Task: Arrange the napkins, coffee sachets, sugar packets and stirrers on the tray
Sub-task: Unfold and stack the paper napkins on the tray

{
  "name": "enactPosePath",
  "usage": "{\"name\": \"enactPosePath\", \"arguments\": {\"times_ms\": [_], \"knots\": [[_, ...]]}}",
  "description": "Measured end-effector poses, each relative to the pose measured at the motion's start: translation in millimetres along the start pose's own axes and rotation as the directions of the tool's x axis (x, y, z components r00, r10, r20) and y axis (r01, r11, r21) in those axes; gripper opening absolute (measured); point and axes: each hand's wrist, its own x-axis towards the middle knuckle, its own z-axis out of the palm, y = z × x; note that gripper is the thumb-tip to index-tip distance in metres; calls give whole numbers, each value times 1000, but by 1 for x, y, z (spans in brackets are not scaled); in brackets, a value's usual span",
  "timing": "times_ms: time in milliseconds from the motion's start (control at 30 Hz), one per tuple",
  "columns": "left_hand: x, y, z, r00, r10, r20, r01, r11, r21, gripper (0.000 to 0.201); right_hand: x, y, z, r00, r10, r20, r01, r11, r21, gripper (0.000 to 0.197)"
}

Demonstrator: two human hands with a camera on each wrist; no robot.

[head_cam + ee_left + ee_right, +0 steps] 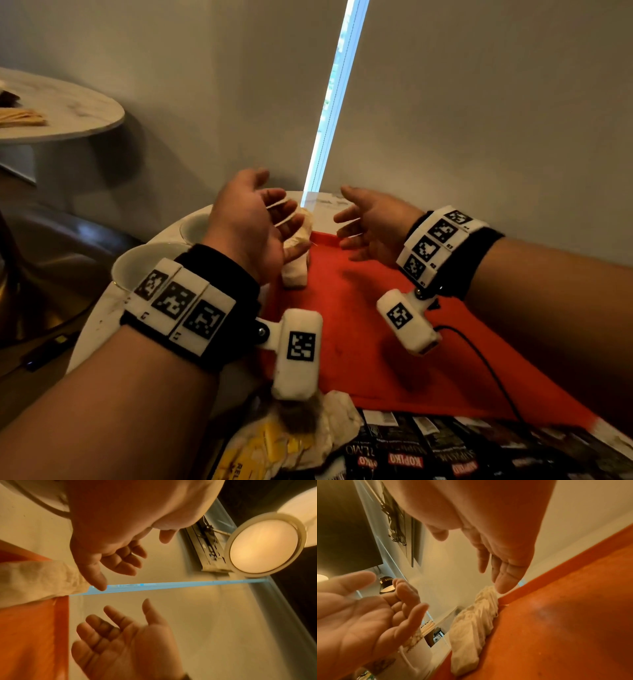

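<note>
I have both hands raised above the far end of the red tray point(394, 342), palms turned toward each other, and neither grasps anything. My left hand point(251, 222) has its fingers loosely spread, and so has my right hand point(371, 222), with a clear gap between the two. The white napkins point(296, 255) lie in a rumpled row along the tray's left edge, just below my left fingers; I cannot tell whether those touch them. The tray sits on the round desk point(102, 308), and two white cups point(137, 263) stand on the desk left of the tray. At the near edge, off the tray, dark coffee sachets point(428, 452) lie spread out, with yellow sugar packets point(263, 448) and crumpled paper beside them.
</note>
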Motion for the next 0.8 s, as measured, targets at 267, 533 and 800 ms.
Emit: {"name": "enactPosePath", "arguments": {"times_ms": [267, 533, 800], "knots": [[-17, 20, -8, 998, 47, 28, -40, 976, -215, 33, -72, 10, -18, 981, -162, 109, 189, 927, -325, 12], [-40, 44, -17, 993, 118, 23, -106, 948, -300, 35, -145, 16, 18, 882, -64, 467, 440, 465, -768, 27], [-72, 65, -33, 981, 193, -35, -196, 949, -249, 34, -173, 25, 65, 938, 136, 320, 284, 228, -931, 79]]}}
